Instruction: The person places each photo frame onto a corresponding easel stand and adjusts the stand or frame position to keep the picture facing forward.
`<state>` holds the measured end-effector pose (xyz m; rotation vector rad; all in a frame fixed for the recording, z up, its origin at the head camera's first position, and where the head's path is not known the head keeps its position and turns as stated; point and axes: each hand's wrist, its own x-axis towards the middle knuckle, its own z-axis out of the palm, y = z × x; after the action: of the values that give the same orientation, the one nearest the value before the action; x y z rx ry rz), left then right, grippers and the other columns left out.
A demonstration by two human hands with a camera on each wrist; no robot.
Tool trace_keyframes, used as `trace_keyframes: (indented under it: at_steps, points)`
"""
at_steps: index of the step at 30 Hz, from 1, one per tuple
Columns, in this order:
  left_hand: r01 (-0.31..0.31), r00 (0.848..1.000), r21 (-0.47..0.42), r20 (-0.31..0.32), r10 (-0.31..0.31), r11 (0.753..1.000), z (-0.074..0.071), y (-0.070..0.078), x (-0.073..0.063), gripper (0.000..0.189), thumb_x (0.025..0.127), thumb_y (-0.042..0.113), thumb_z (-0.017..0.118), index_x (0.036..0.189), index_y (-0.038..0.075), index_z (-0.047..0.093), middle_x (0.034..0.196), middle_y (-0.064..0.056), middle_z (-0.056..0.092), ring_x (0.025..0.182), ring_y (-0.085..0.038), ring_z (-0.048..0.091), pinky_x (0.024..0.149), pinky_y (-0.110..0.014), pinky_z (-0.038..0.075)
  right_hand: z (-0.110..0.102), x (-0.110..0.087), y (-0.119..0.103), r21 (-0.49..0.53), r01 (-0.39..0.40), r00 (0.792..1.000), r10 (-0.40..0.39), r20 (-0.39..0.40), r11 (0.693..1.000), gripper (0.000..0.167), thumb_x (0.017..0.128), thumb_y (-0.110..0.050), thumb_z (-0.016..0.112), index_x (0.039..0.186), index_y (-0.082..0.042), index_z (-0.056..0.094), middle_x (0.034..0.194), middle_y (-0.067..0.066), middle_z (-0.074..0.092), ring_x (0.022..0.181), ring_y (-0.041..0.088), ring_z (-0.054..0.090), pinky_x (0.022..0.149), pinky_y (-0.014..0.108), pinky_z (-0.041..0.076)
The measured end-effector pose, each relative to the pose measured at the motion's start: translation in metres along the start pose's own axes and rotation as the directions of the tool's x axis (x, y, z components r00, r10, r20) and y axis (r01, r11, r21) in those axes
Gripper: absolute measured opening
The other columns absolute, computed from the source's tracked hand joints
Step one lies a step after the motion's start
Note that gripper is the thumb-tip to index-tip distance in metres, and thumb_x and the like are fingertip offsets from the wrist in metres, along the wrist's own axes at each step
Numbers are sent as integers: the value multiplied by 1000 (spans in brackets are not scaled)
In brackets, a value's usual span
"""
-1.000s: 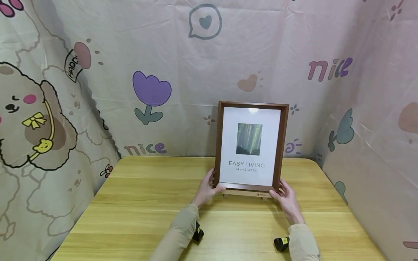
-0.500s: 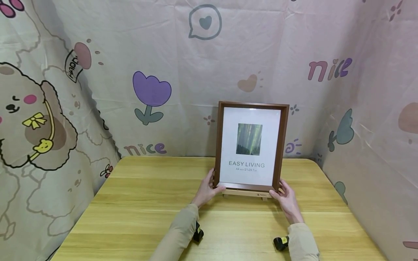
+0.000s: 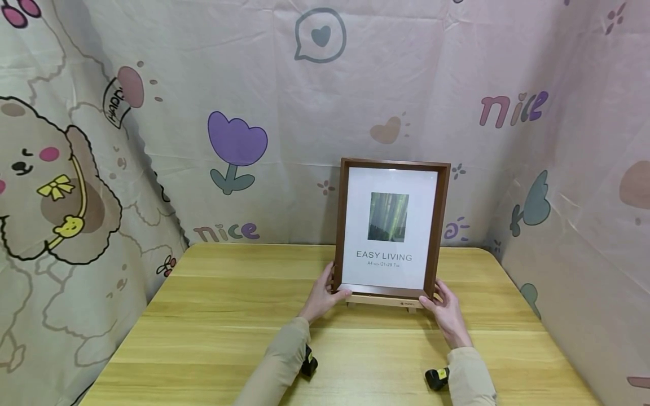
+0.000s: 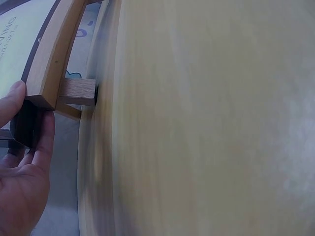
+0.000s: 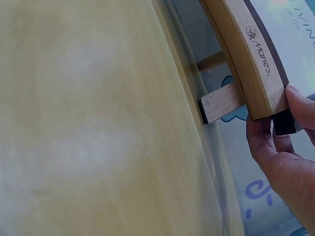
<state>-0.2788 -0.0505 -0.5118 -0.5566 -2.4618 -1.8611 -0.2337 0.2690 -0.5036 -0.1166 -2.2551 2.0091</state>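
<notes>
A brown picture frame (image 3: 440, 225) with a white insert reading "EASY LIVING" stands on the ledge of a small wooden easel (image 3: 383, 301), leaning slightly back. My left hand (image 3: 321, 294) grips the frame's lower left corner, thumb at the front and fingers behind the side. At the lower right corner my right hand (image 3: 447, 313) holds it the same way. In the right wrist view the easel ledge (image 5: 251, 59) carries a printed logo, and my fingers lie beside its end. The left wrist view shows the other end of the ledge (image 4: 55, 59) and a short easel foot (image 4: 78, 91).
The wooden table (image 3: 228, 338) spreads in front and to the left. Behind it hangs a patterned cloth (image 3: 304, 101), close at the back of the frame, with more cloth on both sides. Black wrist cameras (image 3: 308, 362) sit at both sleeves.
</notes>
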Motion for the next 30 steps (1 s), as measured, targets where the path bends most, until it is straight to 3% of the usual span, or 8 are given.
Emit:
trace_keyframes:
  at_steps: [11, 16, 20, 24, 30]
  points:
    - [26, 1000, 28, -7, -26, 999, 1, 3, 0, 97, 89, 23, 78, 160, 0, 15, 155, -33, 38, 135, -52, 48, 111, -62, 44, -1, 2, 1, -11, -10, 1000, 10, -2, 1000, 67, 94, 7, 62, 154, -1, 33, 124, -1, 52, 93, -4, 62, 84, 11, 53]
    - [18, 1000, 32, -5, -17, 999, 1, 4, 0, 97, 89, 22, 77, 160, -2, 15, 155, -33, 37, 135, -53, 47, 111, -62, 45, -1, 2, 0, -27, -15, 1000, 16, 5, 1000, 68, 95, 6, 61, 155, -2, 32, 134, 15, 51, 93, -6, 61, 84, 11, 53]
    - [11, 1000, 26, 1, -11, 1000, 1, 6, -1, 96, 90, 21, 77, 160, -1, 15, 155, -32, 38, 136, -51, 47, 111, -61, 45, -1, 1, -2, -97, -1, 1000, 2, 10, 995, 67, 96, 3, 61, 156, -2, 32, 139, 29, 49, 92, -6, 60, 83, 11, 53]
    - [12, 1000, 40, 6, -12, 999, 0, 7, -2, 97, 90, 20, 77, 160, 1, 14, 156, -32, 37, 135, -51, 48, 110, -59, 47, -1, -2, -3, -193, 7, 1000, -3, 23, 981, 67, 98, -1, 61, 157, -2, 29, 139, 35, 51, 99, 3, 61, 82, 10, 50]
    - [31, 999, 101, 6, -32, 994, 0, 4, -2, 96, 91, 24, 76, 161, 1, 14, 159, -30, 34, 133, -50, 51, 108, -57, 49, 0, -6, -5, -281, 13, 999, 0, 45, 959, 66, 100, -5, 60, 157, 0, 27, 138, 39, 54, 116, 29, 63, 81, 10, 49]
